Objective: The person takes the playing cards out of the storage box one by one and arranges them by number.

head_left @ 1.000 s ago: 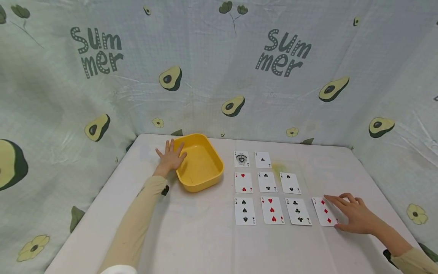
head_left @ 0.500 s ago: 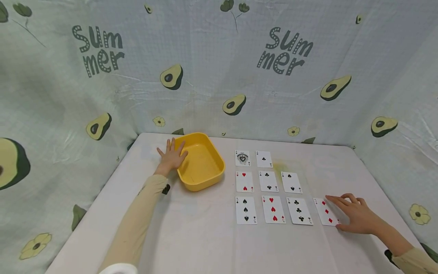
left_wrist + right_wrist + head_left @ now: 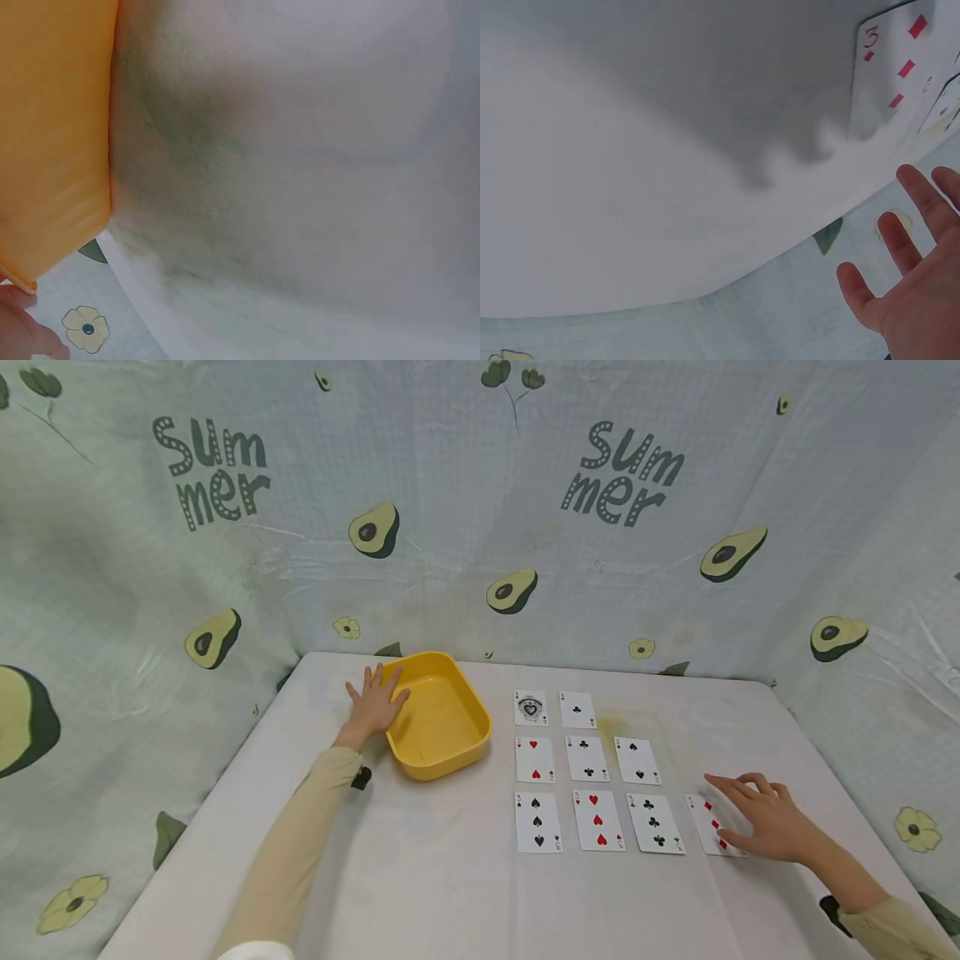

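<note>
A white-covered table (image 3: 420,877) carries a yellow tub (image 3: 438,718) and nine face-up playing cards (image 3: 587,758) in rows.

bin (image 3: 438,718): plain yellow
table (image 3: 420,877): white
cards (image 3: 592,768): white, red hearts and diamonds, black spades and clubs
backdrop (image 3: 480,510): pale green, avocados, yellow flowers, grey "Summer"
sleeves (image 3: 300,852): beige

The three of diamonds (image 3: 711,827) is lying on the surface (image 3: 450,877) under the right hand (image 3: 768,822), partly covered by its fingers (image 3: 723,787). Just left of those fingers, three more cards (image 3: 597,820) are sitting in the same row, with two shorter rows (image 3: 585,735) lying beyond them. Far to the left, the left hand (image 3: 372,706) is resting flat against the near-left wall of the tub (image 3: 438,714), its fingers pointing away.
</note>
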Motion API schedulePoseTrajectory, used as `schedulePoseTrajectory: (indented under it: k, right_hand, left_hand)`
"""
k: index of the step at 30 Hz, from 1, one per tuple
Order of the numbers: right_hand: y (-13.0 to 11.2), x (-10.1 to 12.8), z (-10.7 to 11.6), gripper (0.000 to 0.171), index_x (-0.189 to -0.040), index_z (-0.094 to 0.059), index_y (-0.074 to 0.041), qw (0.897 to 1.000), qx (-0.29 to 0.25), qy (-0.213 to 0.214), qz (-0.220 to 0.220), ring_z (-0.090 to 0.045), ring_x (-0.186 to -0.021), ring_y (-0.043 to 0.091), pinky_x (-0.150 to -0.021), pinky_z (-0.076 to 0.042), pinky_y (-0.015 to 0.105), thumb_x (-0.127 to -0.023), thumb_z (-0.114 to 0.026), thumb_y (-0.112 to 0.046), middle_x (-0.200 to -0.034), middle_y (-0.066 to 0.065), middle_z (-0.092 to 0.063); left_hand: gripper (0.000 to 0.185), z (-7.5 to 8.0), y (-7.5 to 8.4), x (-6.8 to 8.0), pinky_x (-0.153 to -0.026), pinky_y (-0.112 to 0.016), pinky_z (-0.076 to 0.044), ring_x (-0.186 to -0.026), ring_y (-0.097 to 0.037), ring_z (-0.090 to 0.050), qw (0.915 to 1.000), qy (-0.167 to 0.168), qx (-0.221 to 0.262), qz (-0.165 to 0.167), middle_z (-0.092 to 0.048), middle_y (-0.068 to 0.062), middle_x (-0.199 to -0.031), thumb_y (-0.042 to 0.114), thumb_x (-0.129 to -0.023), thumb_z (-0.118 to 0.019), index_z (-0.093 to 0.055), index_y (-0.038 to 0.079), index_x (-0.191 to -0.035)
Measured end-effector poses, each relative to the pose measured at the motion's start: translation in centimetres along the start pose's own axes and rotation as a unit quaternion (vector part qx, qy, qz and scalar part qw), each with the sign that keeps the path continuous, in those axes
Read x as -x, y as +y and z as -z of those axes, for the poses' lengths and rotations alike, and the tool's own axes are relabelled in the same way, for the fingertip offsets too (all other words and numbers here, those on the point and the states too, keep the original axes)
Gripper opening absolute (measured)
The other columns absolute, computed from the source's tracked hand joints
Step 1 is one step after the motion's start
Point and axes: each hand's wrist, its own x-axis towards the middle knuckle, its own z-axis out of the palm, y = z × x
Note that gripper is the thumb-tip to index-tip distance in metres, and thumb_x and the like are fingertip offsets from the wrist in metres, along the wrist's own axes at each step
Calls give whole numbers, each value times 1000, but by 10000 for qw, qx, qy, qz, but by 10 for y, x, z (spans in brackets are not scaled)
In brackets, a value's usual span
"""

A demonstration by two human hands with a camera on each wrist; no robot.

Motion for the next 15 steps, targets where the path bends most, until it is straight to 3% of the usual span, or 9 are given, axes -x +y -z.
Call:
schedulePoseTrajectory:
  k: [7,15]
  right_hand:
    - [-17,-27,2,70,-130,-41,-13,9993,-156,283,199,-40,-102,27,-77,-31,52,-69,-73,-28,-121,9,-52]
    - [-33,-50,2,66,-129,-42,-8,9993,-305,103,178,-39,-108,31,-82,-31,53,-74,-69,-31,-126,12,-49]
  left_hand:
    - [55,4,4,6,-97,-70,8,-135,-44,0,9935,322,1084,-94,-8,-26,-147,35,-96,-32,-22,6,-141]
    - [57,10,27,16,-96,-70,10,-137,-39,-7,9949,143,836,-551,-9,-23,-148,40,-97,-27,-18,8,-143]
